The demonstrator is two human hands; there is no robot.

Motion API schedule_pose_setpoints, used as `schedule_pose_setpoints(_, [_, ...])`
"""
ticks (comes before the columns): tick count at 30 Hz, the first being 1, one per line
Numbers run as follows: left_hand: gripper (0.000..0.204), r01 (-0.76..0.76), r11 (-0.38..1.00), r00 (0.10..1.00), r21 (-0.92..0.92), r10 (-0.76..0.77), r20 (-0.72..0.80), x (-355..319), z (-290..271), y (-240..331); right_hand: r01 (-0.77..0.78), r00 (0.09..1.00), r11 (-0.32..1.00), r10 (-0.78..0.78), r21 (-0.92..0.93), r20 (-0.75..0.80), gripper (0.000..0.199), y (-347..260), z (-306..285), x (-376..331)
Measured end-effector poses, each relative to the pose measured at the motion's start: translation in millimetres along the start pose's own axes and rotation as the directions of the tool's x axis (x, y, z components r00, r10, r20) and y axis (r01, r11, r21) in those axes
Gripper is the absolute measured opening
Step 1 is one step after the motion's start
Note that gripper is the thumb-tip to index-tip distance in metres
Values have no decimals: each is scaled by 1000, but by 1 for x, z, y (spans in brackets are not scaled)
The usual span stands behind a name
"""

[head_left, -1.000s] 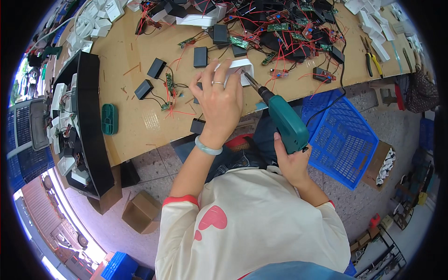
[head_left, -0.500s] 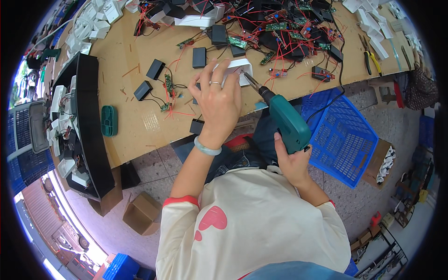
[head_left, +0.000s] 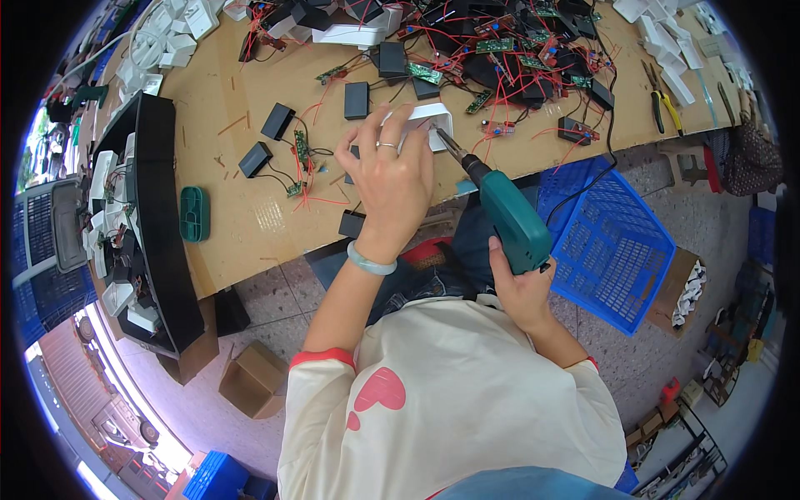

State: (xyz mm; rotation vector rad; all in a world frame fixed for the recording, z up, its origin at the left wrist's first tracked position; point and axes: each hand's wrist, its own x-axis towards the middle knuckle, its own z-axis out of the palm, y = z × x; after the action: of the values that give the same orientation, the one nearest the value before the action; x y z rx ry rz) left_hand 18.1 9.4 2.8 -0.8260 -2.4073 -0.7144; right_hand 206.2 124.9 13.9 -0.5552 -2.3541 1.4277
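- Plainly: green drill [head_left: 515,218], right hand [head_left: 523,293] closed round handle.
- Bit [head_left: 451,144]: slanting forward-left into white case [head_left: 432,110], near desk [head_left: 229,250] front edge.
- Left hand [head_left: 392,183]: nearer case; hold unclear.

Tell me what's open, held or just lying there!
Left hand: bent over the white casing
Right hand: closed around the green power tool
Green power tool: held, tip at the white casing; running or not, can't tell
White casing: open side up
Black bin: uncovered
Cardboard box: open
Blue basket: open-topped
Pliers: lying, handles spread
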Motion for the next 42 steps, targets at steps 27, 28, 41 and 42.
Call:
schedule_pose_setpoints(27, [7,7,1000,1000,6,-7,5,0,0,-1,67,993,993,-56,94,-108,18,-8,-8,-10])
schedule_pose_setpoints(28, [7,5,1000,1000,7,-5,5,0,0,-1,66,992,993,-56,94,-109,18,-6,-9,-14])
schedule_pose_setpoints(41, [7,21,1000,999,20,-22,39,5,-4,0,122,987,975,-99,185,-129,28,1,-18,-16])
schedule_pose_setpoints(42, [7,33,999,998,11,-34,44,6,-5,0,122,985,971,-94,206,-143,28,1,-18,-16])
